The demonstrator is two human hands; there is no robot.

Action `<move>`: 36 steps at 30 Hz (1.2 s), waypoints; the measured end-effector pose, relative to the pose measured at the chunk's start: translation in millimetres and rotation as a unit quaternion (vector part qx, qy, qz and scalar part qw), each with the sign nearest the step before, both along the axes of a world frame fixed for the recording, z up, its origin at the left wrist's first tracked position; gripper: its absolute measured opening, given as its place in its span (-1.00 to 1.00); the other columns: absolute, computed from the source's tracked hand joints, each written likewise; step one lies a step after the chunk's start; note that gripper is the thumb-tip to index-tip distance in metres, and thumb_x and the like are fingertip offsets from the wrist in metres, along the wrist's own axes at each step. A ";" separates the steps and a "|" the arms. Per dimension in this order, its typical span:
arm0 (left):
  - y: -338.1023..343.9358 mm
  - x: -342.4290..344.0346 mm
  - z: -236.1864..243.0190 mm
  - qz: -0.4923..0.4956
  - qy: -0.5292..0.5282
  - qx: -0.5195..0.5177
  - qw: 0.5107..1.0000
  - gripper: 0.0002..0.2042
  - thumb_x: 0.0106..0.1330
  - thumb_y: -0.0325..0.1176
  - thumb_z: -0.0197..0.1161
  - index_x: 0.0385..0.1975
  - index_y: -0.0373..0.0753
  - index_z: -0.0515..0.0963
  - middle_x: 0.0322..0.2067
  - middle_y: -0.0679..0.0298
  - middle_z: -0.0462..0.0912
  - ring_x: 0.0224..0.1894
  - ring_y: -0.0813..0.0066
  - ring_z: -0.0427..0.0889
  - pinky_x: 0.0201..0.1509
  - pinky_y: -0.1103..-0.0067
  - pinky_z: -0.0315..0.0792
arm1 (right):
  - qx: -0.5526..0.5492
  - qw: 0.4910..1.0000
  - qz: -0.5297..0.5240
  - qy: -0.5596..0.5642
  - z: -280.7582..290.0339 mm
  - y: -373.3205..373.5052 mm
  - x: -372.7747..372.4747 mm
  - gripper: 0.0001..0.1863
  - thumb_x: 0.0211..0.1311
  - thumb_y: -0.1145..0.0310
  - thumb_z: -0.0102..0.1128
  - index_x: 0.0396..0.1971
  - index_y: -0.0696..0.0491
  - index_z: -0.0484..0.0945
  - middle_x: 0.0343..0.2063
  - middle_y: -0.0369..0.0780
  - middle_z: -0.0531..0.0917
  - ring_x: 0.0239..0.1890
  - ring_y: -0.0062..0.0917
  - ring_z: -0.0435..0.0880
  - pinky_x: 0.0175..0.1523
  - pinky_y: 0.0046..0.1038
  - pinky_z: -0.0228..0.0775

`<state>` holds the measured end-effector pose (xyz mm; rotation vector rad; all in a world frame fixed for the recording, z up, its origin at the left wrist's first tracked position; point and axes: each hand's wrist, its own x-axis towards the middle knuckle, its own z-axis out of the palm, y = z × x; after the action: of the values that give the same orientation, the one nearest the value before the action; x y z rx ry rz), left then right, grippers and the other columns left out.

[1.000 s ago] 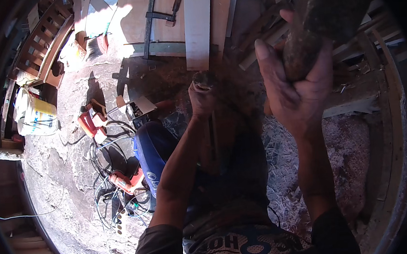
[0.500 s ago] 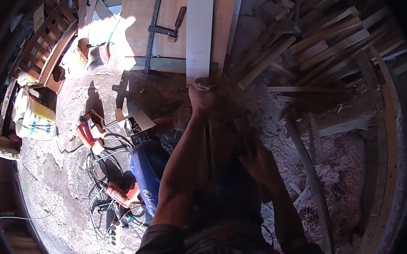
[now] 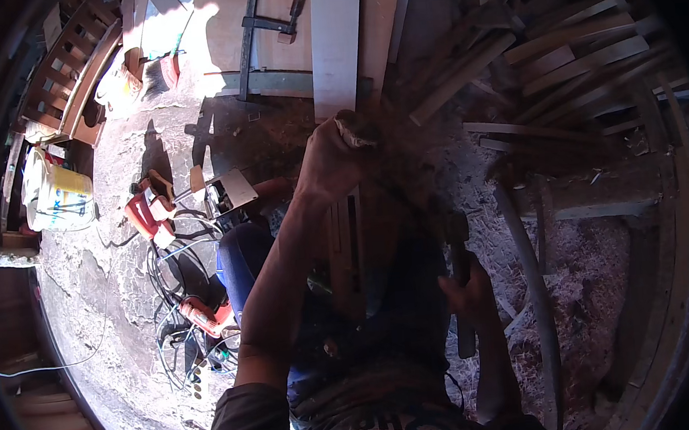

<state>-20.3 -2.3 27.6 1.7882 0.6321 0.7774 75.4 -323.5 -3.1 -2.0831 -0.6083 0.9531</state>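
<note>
Plainly, the wooden handle (image 3: pixel 357 128) is over the far end of the slotted wood (image 3: pixel 338 243), its lower part hidden. The left hand (image 3: pixel 331 161) is clenched around it just below the frayed top, probably to steady it while leaving that top bare. To the slotted wood's right, the right hand (image 3: pixel 470 290) grasps the mallet (image 3: pixel 456 227) by its grip, head pointing away from the person, a hold that seems to give the head leverage. The blue trouser leg (image 3: pixel 241 274) is at the slotted wood's left; whether it presses on the wood, I cannot tell. Farther left of the slotted wood, the drill (image 3: pixel 208 316) and tangled cables (image 3: pixel 175 276) rest on the floor (image 3: pixel 127 302), perhaps set aside to free the elbows. Beyond its far end are a white board (image 3: pixel 337 48) and a clamp (image 3: pixel 271 25); scrap wood (image 3: pixel 581 62) is heaped to its far right.
</note>
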 end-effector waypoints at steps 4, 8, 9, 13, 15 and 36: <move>-12.6 -11.4 4.0 0.042 -0.080 0.014 0.996 -0.87 0.19 -0.44 0.44 -0.30 -0.30 0.68 -0.38 0.34 0.73 -0.31 0.63 0.66 -0.19 0.60 0.54 | -0.052 0.993 -0.036 0.103 14.2 13.9 -14.9 -0.40 0.13 0.29 0.37 0.15 0.20 0.43 -0.20 -0.13 0.64 -0.16 -0.38 0.65 -0.01 -0.34 0.49; -14.9 -6.0 -27.1 0.073 -0.166 0.006 0.983 -0.91 0.19 -0.47 0.42 -0.34 -0.30 0.69 -0.40 0.35 0.74 -0.34 0.63 0.65 -0.24 0.59 0.52 | 0.042 0.999 0.034 0.000 -17.5 -0.2 -26.7 -0.43 0.15 0.30 0.37 0.14 0.18 0.43 -0.48 -0.27 0.56 -0.64 -0.63 0.50 -0.49 -0.49 0.37; -13.3 -5.7 -34.1 0.074 -0.177 0.013 0.981 -0.91 0.19 -0.47 0.41 -0.34 -0.30 0.69 -0.41 0.35 0.74 -0.35 0.64 0.65 -0.26 0.59 0.51 | 0.044 0.998 0.044 -0.017 -17.6 -1.0 -30.7 -0.43 0.15 0.30 0.37 0.13 0.19 0.44 -0.46 -0.25 0.58 -0.62 -0.61 0.52 -0.45 -0.47 0.40; -7.2 -3.5 -43.3 0.090 -0.175 -0.032 0.980 -0.95 0.20 -0.47 0.39 -0.39 -0.29 0.69 -0.46 0.37 0.71 -0.38 0.65 0.64 -0.30 0.59 0.49 | 0.019 0.998 0.052 -0.012 -19.2 -2.7 -39.3 -0.43 0.12 0.28 0.39 0.11 0.22 0.49 -0.34 -0.16 0.64 -0.51 -0.52 0.60 -0.31 -0.40 0.47; -1.2 -4.3 -45.1 0.100 -0.163 -0.036 0.981 -0.95 0.21 -0.46 0.39 -0.41 -0.28 0.69 -0.48 0.37 0.70 -0.39 0.65 0.63 -0.32 0.59 0.49 | 0.049 0.995 0.062 -0.063 -18.3 -2.4 -41.3 -0.42 0.10 0.30 0.40 0.11 0.22 0.49 -0.29 -0.16 0.64 -0.43 -0.50 0.62 -0.24 -0.38 0.48; 12.3 32.8 -89.0 0.083 -0.176 -0.044 0.980 -0.89 0.24 -0.39 0.36 -0.40 -0.31 0.66 -0.47 0.41 0.67 -0.48 0.67 0.57 -0.46 0.57 0.45 | 0.299 0.890 0.148 -0.312 172.4 159.1 15.8 -0.53 0.25 0.33 0.35 0.12 0.11 0.46 -0.51 -0.28 0.60 -0.49 -0.55 0.60 -0.28 -0.44 0.48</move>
<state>12.5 10.0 -61.5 1.4826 0.5723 1.1309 91.3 -164.3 169.3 -1.7147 -1.3877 0.1542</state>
